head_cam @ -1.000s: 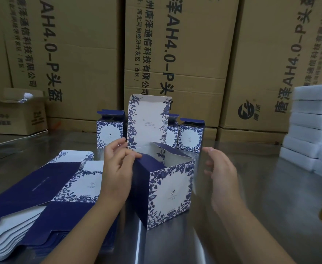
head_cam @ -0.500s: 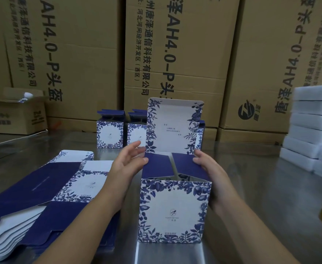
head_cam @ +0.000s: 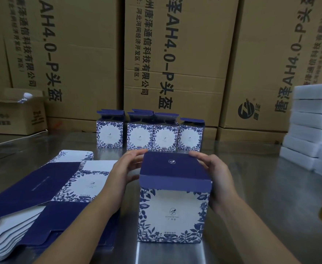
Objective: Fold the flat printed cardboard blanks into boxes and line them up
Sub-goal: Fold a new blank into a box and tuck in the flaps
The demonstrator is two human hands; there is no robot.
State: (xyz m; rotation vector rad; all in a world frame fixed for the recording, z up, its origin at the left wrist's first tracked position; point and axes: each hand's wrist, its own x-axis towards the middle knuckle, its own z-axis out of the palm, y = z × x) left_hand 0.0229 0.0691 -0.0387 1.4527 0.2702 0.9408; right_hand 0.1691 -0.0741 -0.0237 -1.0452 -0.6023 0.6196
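My left hand and right hand both grasp the navy lid of the floral box; I'd tuck its front flap inside squarely.

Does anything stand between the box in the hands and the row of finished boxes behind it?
Nothing visible does: only bare table lies between the held box and the row; the flat blanks lie off to its left.

Big brown cartons: "AH4.0-P头盔" in heavy black, turned sideways; smaller lines "通信科技有限公司" and "河北河间经济开发区(西区)". Front of folded box: small logo, lettering beneath too fine to read.
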